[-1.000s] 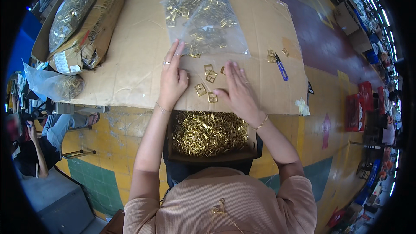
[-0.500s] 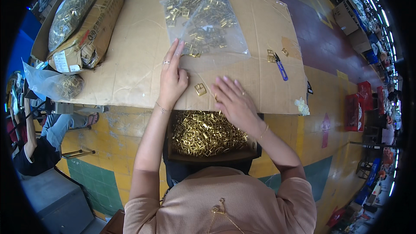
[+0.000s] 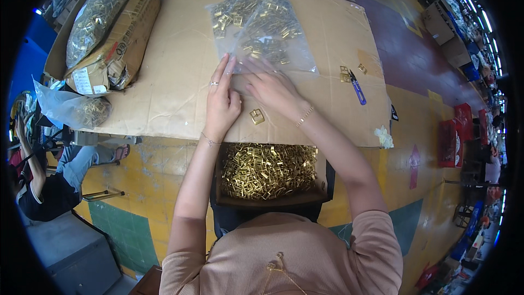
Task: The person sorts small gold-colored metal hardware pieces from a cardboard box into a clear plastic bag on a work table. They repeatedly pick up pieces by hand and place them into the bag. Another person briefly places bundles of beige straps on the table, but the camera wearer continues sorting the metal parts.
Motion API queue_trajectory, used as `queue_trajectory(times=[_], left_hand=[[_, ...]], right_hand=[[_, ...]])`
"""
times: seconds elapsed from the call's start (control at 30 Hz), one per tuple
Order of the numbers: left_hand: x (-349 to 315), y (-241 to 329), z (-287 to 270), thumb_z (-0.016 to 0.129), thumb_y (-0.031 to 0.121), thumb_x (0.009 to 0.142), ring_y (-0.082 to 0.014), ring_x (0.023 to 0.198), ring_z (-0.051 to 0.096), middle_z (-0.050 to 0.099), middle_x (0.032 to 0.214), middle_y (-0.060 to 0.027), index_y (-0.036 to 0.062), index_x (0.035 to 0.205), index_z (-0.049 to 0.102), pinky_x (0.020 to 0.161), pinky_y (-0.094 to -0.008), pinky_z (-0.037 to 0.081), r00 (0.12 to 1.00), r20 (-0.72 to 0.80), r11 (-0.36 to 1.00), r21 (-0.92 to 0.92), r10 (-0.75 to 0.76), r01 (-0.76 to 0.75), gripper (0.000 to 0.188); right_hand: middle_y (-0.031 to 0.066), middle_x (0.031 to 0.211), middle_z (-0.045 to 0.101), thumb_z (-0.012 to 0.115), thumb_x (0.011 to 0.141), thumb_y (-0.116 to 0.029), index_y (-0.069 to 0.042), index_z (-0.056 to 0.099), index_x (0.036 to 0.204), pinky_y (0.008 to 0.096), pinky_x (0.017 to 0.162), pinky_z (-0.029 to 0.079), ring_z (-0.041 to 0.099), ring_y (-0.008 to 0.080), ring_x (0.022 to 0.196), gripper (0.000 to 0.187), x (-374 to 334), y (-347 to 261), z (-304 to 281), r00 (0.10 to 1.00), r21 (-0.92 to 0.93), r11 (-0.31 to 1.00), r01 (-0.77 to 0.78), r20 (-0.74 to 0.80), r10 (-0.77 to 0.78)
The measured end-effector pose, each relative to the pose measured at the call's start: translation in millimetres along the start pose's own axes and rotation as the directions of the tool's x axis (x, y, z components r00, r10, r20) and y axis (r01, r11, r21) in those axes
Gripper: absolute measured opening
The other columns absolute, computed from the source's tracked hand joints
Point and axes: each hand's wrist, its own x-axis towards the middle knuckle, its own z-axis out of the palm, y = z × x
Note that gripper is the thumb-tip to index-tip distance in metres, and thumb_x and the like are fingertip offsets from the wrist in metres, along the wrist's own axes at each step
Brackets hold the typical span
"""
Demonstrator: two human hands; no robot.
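A clear plastic bag of gold buckles (image 3: 261, 27) lies flat on the cardboard-covered table in front of me. My left hand (image 3: 222, 97), a ring on one finger, rests at the bag's near edge with its index and middle fingers stretched out. Beside it, my right hand (image 3: 273, 92) reaches over the same edge, its fingertips smeared by motion; whether they hold anything is hidden. Just below my hands a single gold buckle (image 3: 256, 116) lies on the cardboard. Between me and the table, an open box (image 3: 325, 188) holds a heap of loose gold buckles (image 3: 267, 170).
Blue thread snips (image 3: 357, 88) lie at the right beside a few loose buckles (image 3: 344, 74). On the left stand a worn carton (image 3: 128, 38) with a filled bag (image 3: 98, 19) on it, and a smaller bag (image 3: 90, 110). A seated person (image 3: 49, 186) is at far left.
My right hand has moved up and left, from beside the single buckle to the bag's near edge. My left hand has stayed at the bag.
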Motion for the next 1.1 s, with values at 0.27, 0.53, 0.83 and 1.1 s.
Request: queue_trajectory(times=[0.27, 0.53, 0.83, 1.1], left_hand=[[0, -4, 3, 0.043, -0.014, 0.076, -0.0361, 0.136, 0.046, 0.040, 0.156, -0.0188, 0.0074, 0.150, 0.046, 0.101, -0.0361, 0.046, 0.996, -0.031, 0.995, 0.070, 0.079, -0.077, 0.077], [1, -2, 2, 0.042, -0.014, 0.076, -0.0354, 0.137, 0.045, 0.040, 0.157, -0.0182, 0.0086, 0.150, 0.045, 0.099, -0.0355, 0.047, 0.997, -0.023, 0.993, 0.095, 0.073, -0.070, 0.078], [0, -2, 2, 0.043, -0.015, 0.076, -0.0354, 0.139, 0.044, 0.039, 0.157, -0.0182, 0.0085, 0.150, 0.046, 0.099, -0.0356, 0.047, 0.996, -0.022, 0.994, 0.071, 0.081, -0.080, 0.078], [1, -5, 4, 0.042, -0.014, 0.075, -0.0368, 0.141, 0.042, 0.040, 0.157, -0.0186, 0.0083, 0.149, 0.046, 0.110, -0.0396, 0.041, 0.995, -0.030, 0.992, 0.088, 0.099, -0.096, 0.077]], right_hand=[[0.0175, 0.137, 0.059, 0.051, 0.091, 0.004, -0.002, 0.055, 0.138, 0.0417, 0.111, 0.042, 0.053, 0.0330, 0.130, 0.048, -56, -11, -56, 0.967, 0.309, 0.916, -0.256, 0.081, 0.242], [0.0216, 0.141, 0.054, 0.047, 0.088, 0.005, -0.002, 0.036, 0.152, 0.0455, 0.111, 0.040, 0.050, 0.0386, 0.131, 0.066, -74, -13, -66, 0.923, 0.393, 0.835, -0.384, 0.154, 0.352], [0.0270, 0.156, 0.036, 0.046, 0.095, -0.009, 0.003, 0.024, 0.156, 0.0481, 0.123, 0.024, 0.035, 0.0380, 0.146, 0.066, -79, -33, -54, 0.948, 0.304, 0.904, -0.302, 0.193, 0.252], [0.0241, 0.160, 0.031, 0.042, 0.096, -0.006, 0.003, 0.018, 0.158, 0.0453, 0.125, 0.020, 0.031, 0.0355, 0.149, 0.067, -66, -50, -50, 0.963, 0.235, 0.955, -0.182, 0.241, 0.124]])
